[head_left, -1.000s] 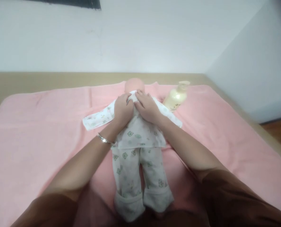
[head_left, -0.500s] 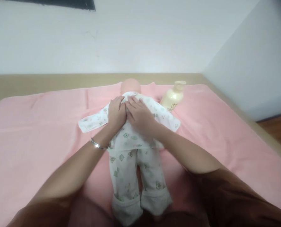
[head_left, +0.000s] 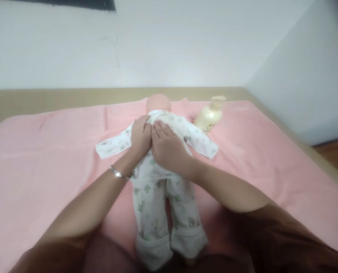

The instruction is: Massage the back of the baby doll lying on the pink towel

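A baby doll (head_left: pixel 158 102) in a white printed top and trousers (head_left: pixel 150 212) lies stretched out with its head away from me and its arms out to the sides. On the left of its upper back rests my left hand (head_left: pixel 141 136), fingers extended over the cloth, a silver bangle (head_left: pixel 119 173) on the wrist. My right hand (head_left: pixel 169 146) lies flat on the middle and right of the back, its fingers stretched out beside my left hand. Neither hand grips anything. The doll's face is hidden.
Under the doll spreads a pink blanket (head_left: pixel 52 151) with creases. A cream pump bottle (head_left: pixel 209 116) leans near the doll's right-hand sleeve. Behind runs a beige surface edge (head_left: pixel 72 96) against a white wall (head_left: pixel 171 45).
My right hand has slid down the doll's back a little, toward me. My left hand has stayed in place. The view has shifted slightly.
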A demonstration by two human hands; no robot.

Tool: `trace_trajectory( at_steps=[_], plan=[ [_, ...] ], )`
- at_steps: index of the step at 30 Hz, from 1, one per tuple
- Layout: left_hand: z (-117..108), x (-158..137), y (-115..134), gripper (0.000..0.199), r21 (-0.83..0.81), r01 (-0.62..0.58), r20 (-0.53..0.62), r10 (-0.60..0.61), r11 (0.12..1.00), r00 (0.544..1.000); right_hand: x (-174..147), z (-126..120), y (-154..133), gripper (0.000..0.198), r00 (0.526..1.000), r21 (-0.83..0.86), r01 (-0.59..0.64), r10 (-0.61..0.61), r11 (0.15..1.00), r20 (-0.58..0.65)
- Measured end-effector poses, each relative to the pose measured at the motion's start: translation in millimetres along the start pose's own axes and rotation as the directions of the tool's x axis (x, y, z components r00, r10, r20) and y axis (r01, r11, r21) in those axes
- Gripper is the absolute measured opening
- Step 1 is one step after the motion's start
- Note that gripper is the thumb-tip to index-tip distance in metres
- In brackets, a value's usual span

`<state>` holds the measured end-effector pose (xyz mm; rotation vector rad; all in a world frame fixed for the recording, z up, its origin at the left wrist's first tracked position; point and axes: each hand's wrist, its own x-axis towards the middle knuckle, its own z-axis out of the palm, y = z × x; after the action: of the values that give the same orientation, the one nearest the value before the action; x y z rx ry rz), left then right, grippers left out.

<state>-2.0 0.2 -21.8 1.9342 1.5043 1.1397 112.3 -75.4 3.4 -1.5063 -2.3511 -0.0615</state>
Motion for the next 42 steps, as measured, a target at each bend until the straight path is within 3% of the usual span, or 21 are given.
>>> trace_trajectory(
  at_steps=[5,9,11,14,17,19,23,27,30,32,36,39,42],
  plan=[
    [-1.2,-0.7,2.1,0.047,-0.016,-0.020,0.009,0.020,1.000,1.000,22.4,6.9,46.0,0.056,0.998,0.163,0.057,-0.058,0.985,0.004],
    [-1.8,-0.8,4.1,0.047,0.020,-0.004,0.011,0.004,1.000,1.000,38.0,9.0,79.8,0.059,0.998,0.208,-0.069,0.070,0.976,-0.001],
    [-1.6,-0.8,4.2,0.047,0.022,0.022,0.000,-0.022,0.999,1.000,36.2,7.3,74.4,0.058,0.991,0.166,-0.130,0.131,0.978,0.004],
    [-1.4,-1.1,3.9,0.048,0.006,0.041,-0.006,-0.041,0.999,0.999,23.3,3.9,43.4,0.055,0.980,0.069,-0.190,0.193,0.979,-0.040],
    [-1.9,-2.1,4.1,0.046,-0.008,0.040,-0.011,-0.040,0.999,0.999,9.6,2.6,13.1,0.054,0.992,0.037,-0.109,0.111,0.993,-0.067],
    [-2.1,-2.8,4.5,0.045,-0.016,0.042,-0.018,-0.043,0.999,0.999,6.9,3.1,7.3,0.053,0.997,0.057,-0.039,0.042,0.998,-0.060],
    [-1.6,-3.0,4.5,0.044,-0.039,0.019,-0.017,-0.020,0.999,1.000,20.0,4.4,33.3,0.052,1.000,0.137,0.016,-0.014,0.990,-0.015],
    [-0.9,-2.1,3.2,0.046,-0.022,0.009,-0.011,-0.010,1.000,1.000,33.7,5.1,60.2,0.056,0.994,0.158,-0.113,0.112,0.981,0.016],
    [-1.2,-2.3,3.0,0.046,-0.013,0.016,-0.012,-0.016,1.000,1.000,27.8,5.6,49.3,0.060,0.964,0.103,-0.259,0.263,0.960,-0.029],
    [-1.7,-3.0,3.3,0.046,-0.023,0.020,-0.011,-0.020,1.000,1.000,18.1,5.4,31.0,0.060,0.954,0.050,-0.289,0.292,0.956,-0.069],
    [-2.6,-3.4,4.3,0.043,-0.026,0.030,-0.017,-0.031,0.999,0.999,6.2,3.7,8.7,0.054,0.991,0.048,-0.115,0.118,0.992,-0.070],
    [-3.0,-0.9,4.7,0.044,0.009,-0.023,-0.002,0.023,1.000,1.000,14.2,3.4,24.0,0.050,0.999,0.134,-0.021,0.026,0.991,-0.039],
    [-2.5,-0.4,6.2,0.045,0.108,-0.090,0.046,0.086,0.990,0.995,28.3,5.7,52.0,0.051,0.998,0.189,-0.058,0.061,0.980,-0.011]
  ],
)
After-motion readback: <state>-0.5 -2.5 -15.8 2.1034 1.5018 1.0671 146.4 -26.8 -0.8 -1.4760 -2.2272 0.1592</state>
